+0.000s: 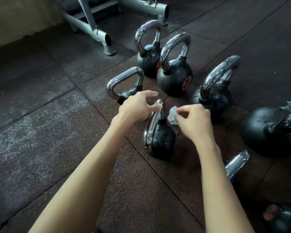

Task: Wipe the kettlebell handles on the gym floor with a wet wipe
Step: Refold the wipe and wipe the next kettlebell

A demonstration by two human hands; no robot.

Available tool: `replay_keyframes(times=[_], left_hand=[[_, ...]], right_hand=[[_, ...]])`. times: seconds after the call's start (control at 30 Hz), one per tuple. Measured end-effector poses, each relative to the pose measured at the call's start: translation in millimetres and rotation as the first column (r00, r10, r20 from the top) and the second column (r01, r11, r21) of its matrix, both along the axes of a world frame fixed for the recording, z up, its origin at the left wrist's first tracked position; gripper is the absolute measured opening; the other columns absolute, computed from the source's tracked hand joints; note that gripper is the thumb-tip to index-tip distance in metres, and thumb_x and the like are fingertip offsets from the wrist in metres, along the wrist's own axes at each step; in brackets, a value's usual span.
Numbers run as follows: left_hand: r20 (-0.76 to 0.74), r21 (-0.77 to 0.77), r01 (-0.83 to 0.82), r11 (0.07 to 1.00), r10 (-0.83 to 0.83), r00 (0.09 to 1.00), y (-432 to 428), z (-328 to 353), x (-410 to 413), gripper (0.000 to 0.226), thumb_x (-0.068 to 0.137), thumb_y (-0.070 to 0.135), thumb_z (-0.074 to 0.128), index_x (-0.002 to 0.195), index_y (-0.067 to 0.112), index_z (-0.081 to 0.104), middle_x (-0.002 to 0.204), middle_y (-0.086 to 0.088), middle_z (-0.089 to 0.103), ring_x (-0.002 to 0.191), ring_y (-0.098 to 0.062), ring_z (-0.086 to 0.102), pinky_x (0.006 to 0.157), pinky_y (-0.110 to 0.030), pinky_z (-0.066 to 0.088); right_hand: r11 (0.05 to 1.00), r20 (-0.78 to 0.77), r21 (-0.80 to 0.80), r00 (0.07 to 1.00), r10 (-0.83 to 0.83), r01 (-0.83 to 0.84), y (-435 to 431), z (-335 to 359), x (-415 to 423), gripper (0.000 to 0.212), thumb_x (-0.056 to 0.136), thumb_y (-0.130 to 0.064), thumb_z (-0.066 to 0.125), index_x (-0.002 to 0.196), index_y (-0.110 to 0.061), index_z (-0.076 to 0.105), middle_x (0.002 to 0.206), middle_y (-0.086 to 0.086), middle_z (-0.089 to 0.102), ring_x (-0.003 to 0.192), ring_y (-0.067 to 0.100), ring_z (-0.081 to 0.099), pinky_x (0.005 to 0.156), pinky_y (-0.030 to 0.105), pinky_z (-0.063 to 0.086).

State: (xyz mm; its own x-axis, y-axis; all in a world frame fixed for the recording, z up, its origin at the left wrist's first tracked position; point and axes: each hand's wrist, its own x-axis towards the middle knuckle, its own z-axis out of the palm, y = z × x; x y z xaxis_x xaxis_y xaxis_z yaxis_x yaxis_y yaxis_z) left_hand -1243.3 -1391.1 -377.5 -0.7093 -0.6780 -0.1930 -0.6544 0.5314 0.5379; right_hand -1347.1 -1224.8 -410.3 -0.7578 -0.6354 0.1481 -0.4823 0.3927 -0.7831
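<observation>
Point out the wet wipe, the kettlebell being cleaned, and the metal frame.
wet wipe point(173, 115), head view, on the crumpled middle.
nearest kettlebell point(163, 140), head view, on its black body.
metal frame point(97, 33), head view, on the floor tube.

Open dark rubber gym floor point(40, 132) to the left, black chrome-handled kettlebells point(174, 76) crowding ahead and right, pale grey steel rack frame point(97, 33) blocking the back.

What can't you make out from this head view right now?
- Left hand: whether it touches the nearest kettlebell's handle is unclear; the fingers cover its top.
- Wet wipe: mostly bunched inside the right hand.
- Kettlebell at the right edge: cut off by the frame.
- Small kettlebell: body hidden behind the left hand.
</observation>
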Motion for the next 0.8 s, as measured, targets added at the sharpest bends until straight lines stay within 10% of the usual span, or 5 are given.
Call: replay_keyframes(times=[0.3,0.43,0.57,0.67,0.8], left_hand=[[0.352,-0.140,0.593,0.793,-0.520,0.778,-15,62,-11,0.039,0.097,0.061,0.057,0.136,0.057,0.057,0.110,0.017,0.070,0.082,0.003,0.061,0.079,-0.028,0.050],[0.682,-0.239,0.917,0.320,-0.617,0.393,-29,80,-19,0.063,0.086,0.073,0.059,0.146,0.059,0.045,0.162,0.018,0.033,0.133,-0.009,0.046,0.099,-0.032,0.050],[0.821,-0.242,0.939,-0.245,-0.568,0.064,-9,80,-46,0.085,0.086,0.079,0.043,0.161,0.048,0.018,0.166,0.017,0.032,0.124,-0.014,0.055,0.098,-0.032,0.050],[0.810,-0.327,0.943,-0.058,-0.531,0.249,-8,80,-43,0.096,0.078,0.089,0.038,0.160,0.040,0.028,0.152,0.014,0.052,0.122,-0.014,0.059,0.093,-0.035,0.055],[0.543,-0.224,0.586,0.779,-0.399,0.739,3,65,-14,0.088,0.069,0.102,0.039,0.071,0.015,0.054,0.073,0.007,0.057,0.058,-0.019,0.057,0.061,-0.028,0.051]], right_hand=[[0.986,0.186,-0.106,0.977,-0.108,0.129,27,21,-36,0.014,0.085,-0.017,0.081,0.099,-0.018,0.083,0.075,-0.016,0.072,0.069,-0.013,0.066,0.063,-0.001,0.045],[0.988,0.261,-0.109,0.962,-0.077,0.109,30,18,-33,0.015,0.082,-0.017,0.081,0.095,-0.023,0.083,0.081,-0.014,0.077,0.075,-0.013,0.068,0.064,0.000,0.045],[0.989,0.326,-0.103,0.943,-0.066,0.105,31,15,-32,0.014,0.080,-0.017,0.082,0.090,-0.026,0.083,0.079,-0.014,0.078,0.075,-0.010,0.070,0.067,0.007,0.048],[0.983,0.340,-0.120,0.936,-0.093,0.141,36,14,-35,0.016,0.080,-0.014,0.082,0.090,-0.025,0.083,0.078,-0.012,0.078,0.076,-0.006,0.071,0.075,0.015,0.053],[0.978,0.345,-0.150,0.935,-0.086,0.145,40,19,-40,0.018,0.081,-0.013,0.082,0.093,-0.026,0.083,0.077,-0.012,0.078,0.075,-0.007,0.071,0.075,0.016,0.054]])
